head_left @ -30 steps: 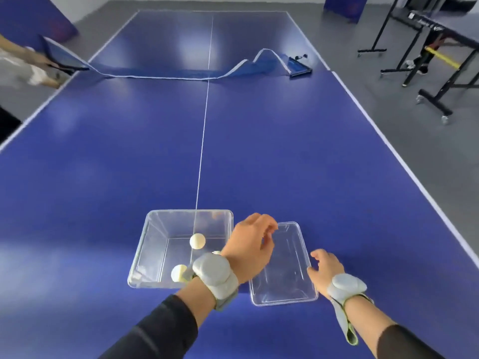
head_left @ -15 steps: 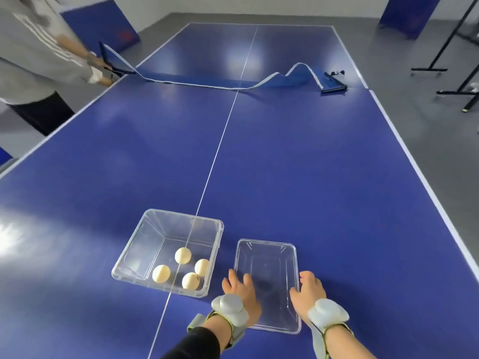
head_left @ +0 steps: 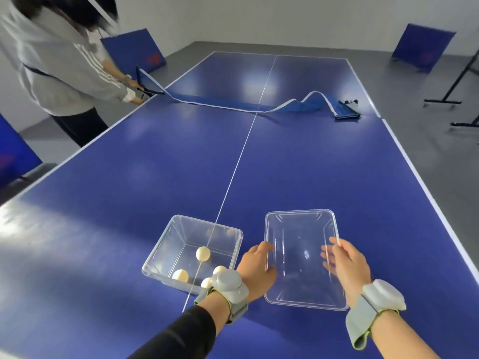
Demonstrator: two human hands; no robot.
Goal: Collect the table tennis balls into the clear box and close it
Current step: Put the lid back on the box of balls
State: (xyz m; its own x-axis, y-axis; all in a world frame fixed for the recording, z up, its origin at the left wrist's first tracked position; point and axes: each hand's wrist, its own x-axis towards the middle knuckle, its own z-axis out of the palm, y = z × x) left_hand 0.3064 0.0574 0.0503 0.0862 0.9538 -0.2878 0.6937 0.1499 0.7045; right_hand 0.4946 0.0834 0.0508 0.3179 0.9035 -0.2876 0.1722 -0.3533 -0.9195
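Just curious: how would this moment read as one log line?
stage: closing | table tennis balls: four in clear box | lid: between left hand, right hand, beside box

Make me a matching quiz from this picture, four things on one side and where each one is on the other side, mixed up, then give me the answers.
Things:
1. table tennis balls
2. clear lid
3. net
4. clear box

Places or states:
A. slack and collapsed across the middle of the table
B. held at its two long sides by the left hand and right hand
C. lying inside the clear box
D. open on the table, left of the lid

Pairs: 1-C, 2-B, 3-A, 4-D
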